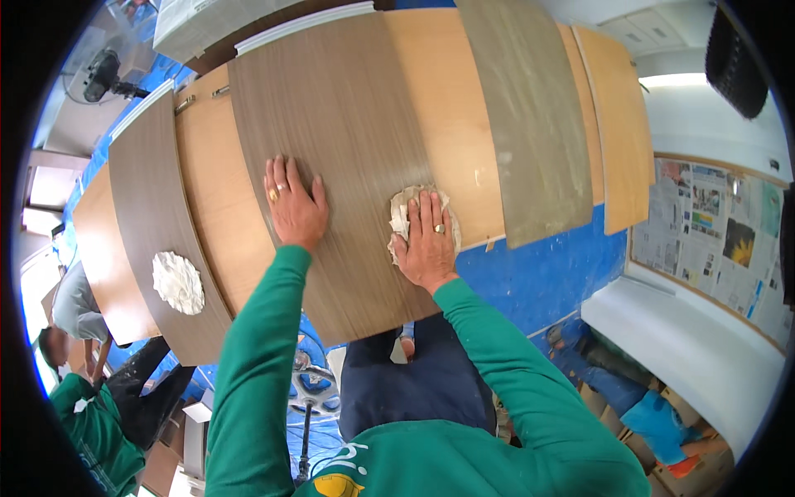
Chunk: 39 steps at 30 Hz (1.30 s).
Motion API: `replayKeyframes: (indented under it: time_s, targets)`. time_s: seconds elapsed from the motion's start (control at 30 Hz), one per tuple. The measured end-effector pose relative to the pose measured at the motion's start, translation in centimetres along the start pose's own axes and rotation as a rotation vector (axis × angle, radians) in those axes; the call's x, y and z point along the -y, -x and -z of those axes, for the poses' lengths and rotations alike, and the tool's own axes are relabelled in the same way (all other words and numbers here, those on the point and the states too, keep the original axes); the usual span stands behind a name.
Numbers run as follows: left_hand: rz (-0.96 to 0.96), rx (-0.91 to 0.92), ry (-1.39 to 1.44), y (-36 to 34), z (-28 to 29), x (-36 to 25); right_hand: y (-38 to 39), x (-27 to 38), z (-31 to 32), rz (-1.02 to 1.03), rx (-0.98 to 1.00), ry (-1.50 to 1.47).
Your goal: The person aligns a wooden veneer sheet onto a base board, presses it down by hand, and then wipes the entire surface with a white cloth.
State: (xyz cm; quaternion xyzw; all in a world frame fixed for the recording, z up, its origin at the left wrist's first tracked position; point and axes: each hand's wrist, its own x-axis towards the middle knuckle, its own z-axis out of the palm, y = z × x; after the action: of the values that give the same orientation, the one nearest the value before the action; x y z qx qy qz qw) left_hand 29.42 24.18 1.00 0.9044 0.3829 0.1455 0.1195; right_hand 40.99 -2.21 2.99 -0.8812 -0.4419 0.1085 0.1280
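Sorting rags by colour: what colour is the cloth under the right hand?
Off-white cloth, crumpled under the right hand; head view.

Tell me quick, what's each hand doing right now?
Left hand: open, palm flat on the dark wood-grain panel, holding nothing.
Right hand: open, pressing a crumpled pale cloth against the panel.

Matt wood-grain laminate panel (pixel 348 149); crumpled cloth rag (pixel 406 211).

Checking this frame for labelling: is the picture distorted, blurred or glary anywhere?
Head view: fisheye bends the brown panel edges toward the rim; black corners frame the circle. Left hand, right hand and rag look sharp. The ceiling light is blown out; daylight washes out the left edge.
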Motion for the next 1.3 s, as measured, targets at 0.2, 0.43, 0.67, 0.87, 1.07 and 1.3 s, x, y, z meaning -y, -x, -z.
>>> replayKeyframes:
  time_s: [0.2, 0.43, 0.67, 0.87, 1.07, 1.3]
  targets:
    - [0.058, 0.087, -0.019, -0.8, -0.4, -0.1, -10.8, -0.2, 0.6, 0.031, 0.026, 0.027]
    - [0.086, 0.136, -0.01, 0.0, -0.5, 0.5, -30.3, 0.7, 1.1, 0.115, -0.076, 0.085]
    - [0.096, 0.119, 0.009, -0.4, -0.8, 0.7, -45.7, 0.7, 1.3, 0.246, -0.306, 0.091]
    - [0.077, 0.09, -0.014, -0.3, -0.9, 0.8, -35.6, -1.1, 0.1, 0.298, -0.314, 0.084]
    - [0.02, 0.012, -0.045, -0.6, -1.4, 0.5, -8.3, -3.1, 0.0, 0.111, -0.004, 0.077]
    - [0.032, 0.035, -0.103, -0.7, -1.2, 0.5, 14.6, -4.3, 0.3, 0.094, 0.202, -0.023]
